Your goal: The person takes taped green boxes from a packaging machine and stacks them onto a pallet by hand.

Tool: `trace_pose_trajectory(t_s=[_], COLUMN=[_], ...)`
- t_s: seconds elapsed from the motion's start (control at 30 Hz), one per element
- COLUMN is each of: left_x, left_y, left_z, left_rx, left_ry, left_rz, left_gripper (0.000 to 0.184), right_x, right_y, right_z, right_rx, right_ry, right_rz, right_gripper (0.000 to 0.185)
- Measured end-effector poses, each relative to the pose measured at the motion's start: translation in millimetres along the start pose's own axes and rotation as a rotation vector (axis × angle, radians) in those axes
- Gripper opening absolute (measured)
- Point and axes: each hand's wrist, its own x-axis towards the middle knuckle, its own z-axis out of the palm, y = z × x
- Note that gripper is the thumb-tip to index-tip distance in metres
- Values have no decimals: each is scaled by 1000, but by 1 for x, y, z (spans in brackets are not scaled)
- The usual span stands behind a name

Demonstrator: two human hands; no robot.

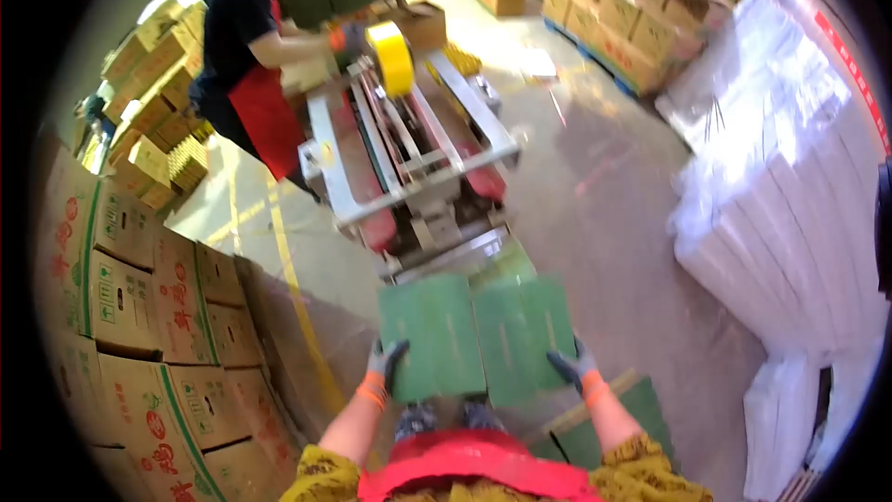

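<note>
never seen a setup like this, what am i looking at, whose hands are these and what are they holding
There is no robot here: one camera, worn on a person's head, looks forward and down. The hands at the bottom are the wearer's own, in dark gloves with orange cuffs. The left hand and right hand hold opposite sides of a green cardboard piece with a middle seam; whether it is a full box is hard to tell.

Ahead on the floor stands a grey metal-framed machine, perhaps for taping cartons, with a big yellow roll on top. A co-worker in a red apron stands beside it. Printed brown cardboard boxes are stacked at left.
</note>
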Motion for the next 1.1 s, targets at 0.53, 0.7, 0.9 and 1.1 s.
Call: trace_pose_trajectory(t_s=[0.53,0.7,0.9,1.1], left_x=[-72,-113,-50,-6], left_y=[-36,-36,15,42], left_z=[3,-15,-31,-49], left_rx=[219,-370,-201,132], left_ry=[59,79,161,219], left_rz=[7,-40,22,35], left_gripper=[52,64,63,55], right_x=[-7,-20,104,156], right_y=[-47,-52,-145,-173], right_z=[-2,-38,-77,-63], right_rx=[306,481,220,-121], right_ry=[-76,165,42,-171], right_rz=[247,342,212,165], right_gripper=[72,63,57,55])
